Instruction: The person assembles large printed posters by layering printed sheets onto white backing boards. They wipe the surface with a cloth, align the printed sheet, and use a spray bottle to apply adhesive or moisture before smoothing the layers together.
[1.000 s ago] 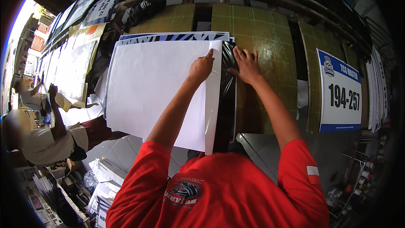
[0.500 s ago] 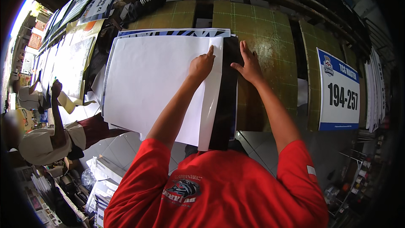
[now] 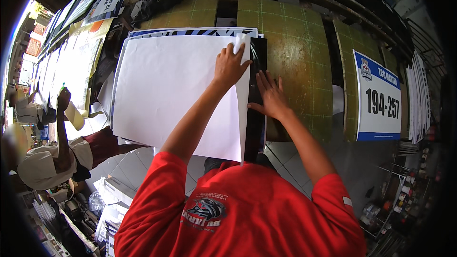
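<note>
A large white sheet (image 3: 171,90) lies over a stack of printed sheets, whose blue and black patterned edge (image 3: 190,32) shows at the far side. Along the sheet's right edge runs a narrow glossy white strip (image 3: 242,109), with a small curl at its far end. My left hand (image 3: 228,66) presses on that far right corner, fingertips at the curl and thumb apart. Beside it, a black strip (image 3: 256,128) shows from under the white sheet. My right hand (image 3: 271,96) lies flat with fingers spread, over the black strip and the board next to it.
Yellow-green gridded boards (image 3: 304,66) form the worktop, with dark gaps between them. At right lies a blue and white printed sign (image 3: 378,97). A dark bundle (image 3: 159,2) rests at the far side. Another person (image 3: 52,157) works at the left by a bright table.
My left hand has moved slightly farther away toward the sheet's corner. My right hand has come nearer to me and onto the black strip. The glossy strip looks narrower.
</note>
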{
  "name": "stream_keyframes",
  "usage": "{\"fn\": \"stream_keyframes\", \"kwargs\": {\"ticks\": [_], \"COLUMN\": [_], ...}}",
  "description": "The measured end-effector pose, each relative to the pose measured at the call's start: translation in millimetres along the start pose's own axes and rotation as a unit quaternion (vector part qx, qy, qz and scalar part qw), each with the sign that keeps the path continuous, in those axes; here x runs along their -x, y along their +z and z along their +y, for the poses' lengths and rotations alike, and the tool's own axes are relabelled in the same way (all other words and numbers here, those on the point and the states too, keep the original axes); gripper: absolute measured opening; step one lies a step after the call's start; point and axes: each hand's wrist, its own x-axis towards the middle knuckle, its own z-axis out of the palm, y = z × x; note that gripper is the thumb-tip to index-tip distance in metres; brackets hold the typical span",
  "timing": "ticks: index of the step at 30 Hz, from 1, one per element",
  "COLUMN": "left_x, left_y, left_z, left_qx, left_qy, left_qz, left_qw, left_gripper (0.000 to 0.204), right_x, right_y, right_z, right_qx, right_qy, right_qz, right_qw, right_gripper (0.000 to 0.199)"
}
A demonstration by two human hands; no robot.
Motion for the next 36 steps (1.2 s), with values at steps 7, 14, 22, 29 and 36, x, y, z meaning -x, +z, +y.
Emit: {"fn": "stream_keyframes", "kwargs": {"ticks": [7, 14, 22, 29, 36], "left_x": [44, 49, 50, 46, 50], "left_y": [6, -4, -2, -6, -10], "left_z": [15, -22, -36, -46, -59], "left_qx": [-0.071, -0.067, -0.056, -0.076, -0.062], "left_qy": [0.178, 0.195, 0.187, 0.206, 0.198], "left_qz": [-0.100, -0.131, -0.156, -0.170, -0.180], "left_qw": [0.976, 0.970, 0.968, 0.961, 0.962], "left_gripper": [0.101, 0.141, 0.142, 0.142, 0.140], "right_x": [0, 0, 2, 1, 1], "right_y": [0, 9, 17, 13, 10], "right_z": [-2, 4, 10, 7, 2], "right_qx": [0.013, 0.040, 0.031, 0.053, 0.074], "right_qy": [0.006, -0.004, 0.001, 0.009, 0.021], "right_qz": [-0.008, -0.015, -0.030, -0.047, -0.069], "right_qw": [1.000, 0.999, 0.999, 0.997, 0.995], "right_gripper": [0.114, 0.124, 0.129, 0.129, 0.128]}}
